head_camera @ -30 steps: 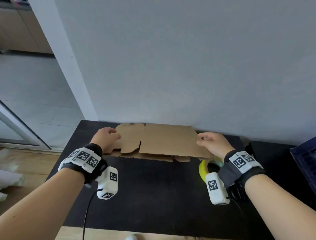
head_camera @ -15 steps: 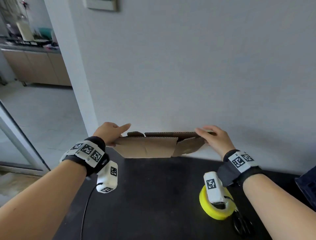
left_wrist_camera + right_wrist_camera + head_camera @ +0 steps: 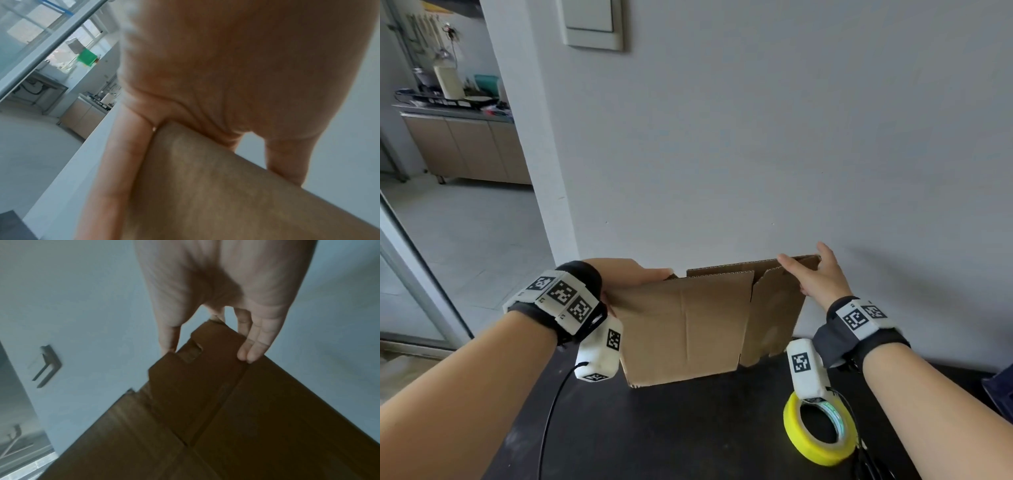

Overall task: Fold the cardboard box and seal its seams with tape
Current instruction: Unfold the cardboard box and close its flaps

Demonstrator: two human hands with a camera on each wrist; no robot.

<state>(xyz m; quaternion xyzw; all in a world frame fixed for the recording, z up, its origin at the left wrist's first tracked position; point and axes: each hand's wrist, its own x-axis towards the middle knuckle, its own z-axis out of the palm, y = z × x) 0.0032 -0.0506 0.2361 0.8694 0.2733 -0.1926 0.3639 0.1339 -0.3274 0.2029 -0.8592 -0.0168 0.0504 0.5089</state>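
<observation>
A flattened brown corrugated cardboard box [image 3: 688, 325] stands on edge in the lower middle of the head view, above the black surface [image 3: 671, 428], in front of a pale grey wall [image 3: 756, 137]. No print or label can be read on it; the only markings in view are black-and-white square codes on the white wrist bands.

The left hand [image 3: 626, 274] grips the box's upper left corner; in the left wrist view the thumb [image 3: 121, 162] lies along the near face while other fingers wrap over the top edge. The right hand [image 3: 815, 274] holds the upper right corner, where a side flap hangs slightly apart from the main panel; in the right wrist view the thumb [image 3: 168, 335] and fingertips [image 3: 251, 352] pinch the top edge of the cardboard from either side.

A yellow roll of tape [image 3: 820, 431] lies flat on the surface at the lower right, below the right wrist, well apart from the box.
</observation>
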